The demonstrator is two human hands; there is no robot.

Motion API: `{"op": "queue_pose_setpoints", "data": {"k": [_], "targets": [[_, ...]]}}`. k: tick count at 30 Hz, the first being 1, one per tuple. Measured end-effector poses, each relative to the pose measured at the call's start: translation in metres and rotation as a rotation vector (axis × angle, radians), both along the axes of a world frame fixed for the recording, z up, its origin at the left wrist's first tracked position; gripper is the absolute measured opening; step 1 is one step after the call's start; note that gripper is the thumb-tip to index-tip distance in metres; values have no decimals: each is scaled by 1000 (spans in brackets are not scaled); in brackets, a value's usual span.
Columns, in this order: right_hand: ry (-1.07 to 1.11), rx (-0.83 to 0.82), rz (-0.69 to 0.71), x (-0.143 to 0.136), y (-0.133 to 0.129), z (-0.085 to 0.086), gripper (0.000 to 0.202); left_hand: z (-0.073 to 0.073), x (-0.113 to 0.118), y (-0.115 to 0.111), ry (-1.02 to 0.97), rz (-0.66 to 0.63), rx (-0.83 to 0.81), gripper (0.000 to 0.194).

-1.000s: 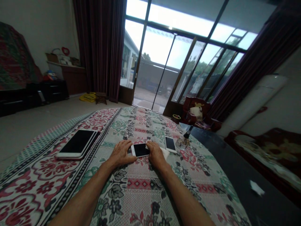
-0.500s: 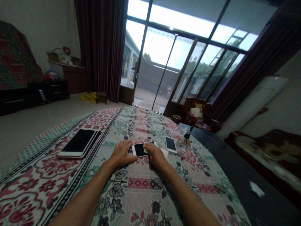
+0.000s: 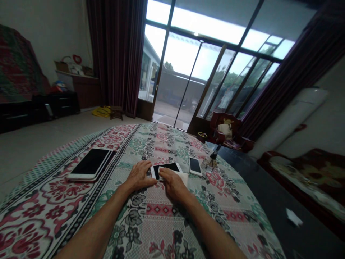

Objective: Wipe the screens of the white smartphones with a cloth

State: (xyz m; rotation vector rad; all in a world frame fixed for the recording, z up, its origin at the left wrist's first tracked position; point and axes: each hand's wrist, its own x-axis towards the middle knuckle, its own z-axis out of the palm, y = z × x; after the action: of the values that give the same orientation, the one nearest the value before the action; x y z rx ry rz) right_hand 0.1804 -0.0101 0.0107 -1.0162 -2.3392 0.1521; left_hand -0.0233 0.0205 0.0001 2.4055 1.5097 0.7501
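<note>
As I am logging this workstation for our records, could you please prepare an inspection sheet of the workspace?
Surface: red, green and cream floral tablecloth with a curved far edge.
Job's things: white rectangular phone with a dark screen, lying flat; thin white cloth or tissue, partly over it.
Clutter: large white-framed phone at left, apparently with another beneath or beside it; small white phone and clear container with dark top at right.
Hands: left hand spread at the phone's left end; right hand pressing the cloth on the screen.
Cables: nothing seen on the table.
Surroundings: dark-framed glass doors, purple fabric curtain.
</note>
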Motion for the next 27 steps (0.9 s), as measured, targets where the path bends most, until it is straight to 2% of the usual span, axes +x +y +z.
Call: {"op": "queue_pose_setpoints", "data": {"k": [3,6,9,12,16,22,25,27], "targets": [[-9,66,-40,7,-5,-5,47,1,0,-1,6,-2,-7,63],[-9,121,-254,19,1,-6,40,1,0,0,6,-5,-17,64],[-46,78,-404,27,16,-3,33,0,-1,2,5,-11,-31,66],[-73,27,-471,25,33,0,30,-4,-1,4,-1,-9,-34,68],[-65,1,-410,3,42,-1,30,-7,-1,7,-5,-22,-12,65],[-9,-39,-218,-34,25,0,26,-6,0,5,-7,-5,9,66],[-2,-42,-185,-37,19,1,26,-4,0,3,-3,-6,7,63],[1,-38,-223,-30,20,2,28,-2,0,2,1,0,-5,62]]}}
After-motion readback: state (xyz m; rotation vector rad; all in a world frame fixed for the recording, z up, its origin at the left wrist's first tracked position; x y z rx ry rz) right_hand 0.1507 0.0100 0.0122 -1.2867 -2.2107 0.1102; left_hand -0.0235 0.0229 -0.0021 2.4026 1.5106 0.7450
